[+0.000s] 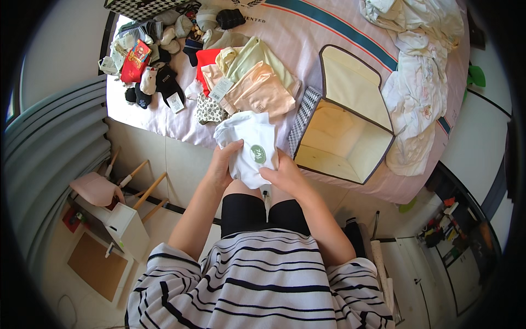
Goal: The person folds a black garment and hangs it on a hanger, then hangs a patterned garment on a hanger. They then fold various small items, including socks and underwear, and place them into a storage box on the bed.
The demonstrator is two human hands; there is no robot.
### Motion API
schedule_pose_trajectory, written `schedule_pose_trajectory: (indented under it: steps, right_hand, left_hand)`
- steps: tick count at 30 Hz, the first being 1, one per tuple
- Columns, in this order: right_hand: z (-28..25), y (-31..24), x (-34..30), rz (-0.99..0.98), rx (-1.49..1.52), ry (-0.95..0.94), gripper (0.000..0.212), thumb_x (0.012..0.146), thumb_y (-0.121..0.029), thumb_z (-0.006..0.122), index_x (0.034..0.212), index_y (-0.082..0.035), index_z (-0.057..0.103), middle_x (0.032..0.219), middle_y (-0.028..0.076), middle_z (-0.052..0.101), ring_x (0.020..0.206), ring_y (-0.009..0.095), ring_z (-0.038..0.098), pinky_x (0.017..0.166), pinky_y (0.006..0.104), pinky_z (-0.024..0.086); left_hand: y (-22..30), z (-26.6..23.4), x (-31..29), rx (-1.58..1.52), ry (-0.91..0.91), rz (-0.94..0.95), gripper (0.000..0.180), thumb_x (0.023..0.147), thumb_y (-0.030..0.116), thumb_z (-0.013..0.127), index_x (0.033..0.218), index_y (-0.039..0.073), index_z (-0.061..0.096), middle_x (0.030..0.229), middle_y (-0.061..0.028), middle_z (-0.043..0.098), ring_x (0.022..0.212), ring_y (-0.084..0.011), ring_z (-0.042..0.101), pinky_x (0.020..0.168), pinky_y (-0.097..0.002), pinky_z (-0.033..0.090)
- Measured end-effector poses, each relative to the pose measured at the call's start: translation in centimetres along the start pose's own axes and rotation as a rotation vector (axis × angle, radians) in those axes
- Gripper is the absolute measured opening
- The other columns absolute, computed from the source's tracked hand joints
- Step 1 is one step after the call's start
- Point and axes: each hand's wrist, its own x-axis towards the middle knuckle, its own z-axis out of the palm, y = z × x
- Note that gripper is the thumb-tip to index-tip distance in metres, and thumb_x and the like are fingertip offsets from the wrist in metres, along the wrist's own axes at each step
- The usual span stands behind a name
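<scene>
Between my two hands I hold a folded white cloth garment (246,131) with a green oval print, just off the bed's near edge. My left hand (224,159) grips its left side, thumb on top. On its right side my right hand (280,171) has its thumb over the cloth, the fingers hidden beneath. Just beyond lie folded peach underwear (262,90), a pale yellow garment (255,57) and a leopard-print cloth (210,109). To the right stands a fabric storage box (345,140), its lid flipped up and its inside cream-coloured.
Socks (205,19) and small clothes are heaped at the bed's far left, with a red packet (135,63) among them. Rumpled pale bedding (416,93) lies along the right. A pink chair (96,189) and a white cabinet (129,225) stand at lower left, beside a grey curtain (60,148).
</scene>
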Motion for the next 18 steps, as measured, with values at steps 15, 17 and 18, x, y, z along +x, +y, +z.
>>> schedule_pose_trajectory:
  steps: [15,17,18]
  right_hand:
    - [-3.2,1.7,-4.8,0.069,1.054,0.130,0.048,0.071,0.003,0.065,0.118,-0.003,0.053,0.110,0.007,0.060,0.104,0.019,0.056,0.093,0.0326,0.043]
    - [-5.5,0.8,-6.3,0.056,1.044,0.197,0.046,0.071,0.003,0.065,0.116,-0.003,0.054,0.107,0.007,0.060,0.102,0.019,0.057,0.090,0.0329,0.045]
    - [-6.6,1.0,-6.9,0.039,0.992,0.256,0.046,0.071,0.003,0.065,0.115,-0.003,0.054,0.107,0.007,0.060,0.102,0.019,0.057,0.089,0.0330,0.046]
  left_hand:
    - [-1.4,3.5,-3.6,-0.160,-0.187,-0.036,0.044,0.080,0.009,0.062,0.122,0.001,0.048,0.115,-0.0117,0.059,0.109,-0.0257,0.056,0.098,-0.0417,0.043]
    - [-1.3,4.1,-3.3,-0.084,-0.289,0.043,0.049,0.080,0.003,0.062,0.126,0.005,0.046,0.114,-0.0096,0.058,0.108,-0.0221,0.056,0.095,-0.0386,0.045]
    - [-1.5,3.5,-2.3,0.009,-0.404,0.079,0.054,0.080,0.000,0.061,0.130,0.008,0.042,0.112,-0.0081,0.058,0.109,-0.0195,0.055,0.094,-0.0345,0.044]
